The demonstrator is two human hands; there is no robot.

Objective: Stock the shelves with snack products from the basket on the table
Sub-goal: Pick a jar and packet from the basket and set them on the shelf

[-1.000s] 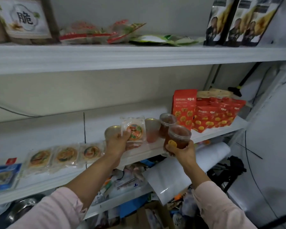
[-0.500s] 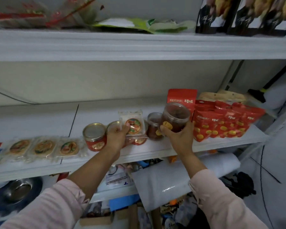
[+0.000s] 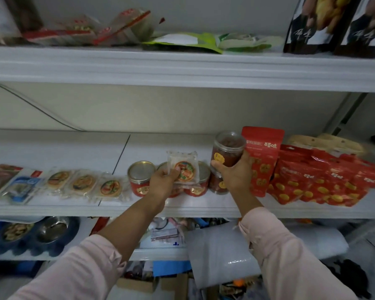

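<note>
Right grip (image 3: 236, 174) has carried its clear jar (image 3: 227, 148) up and to the left since half a second ago, so the jar now hangs directly above a second jar (image 3: 218, 184) standing on the middle shelf (image 3: 182, 210); whether the two touch I cannot tell. Fingers and thumb curl round the upper jar's lower half, just beside an upright red pouch (image 3: 261, 148). Left grip (image 3: 162, 182) still pinches a wrapped round cake (image 3: 183, 167), thumb on its face, upright before the gold-lidded tins (image 3: 140, 177) near the shelf's front edge. More wrapped cakes (image 3: 82, 182) lie flat toward the left end
</note>
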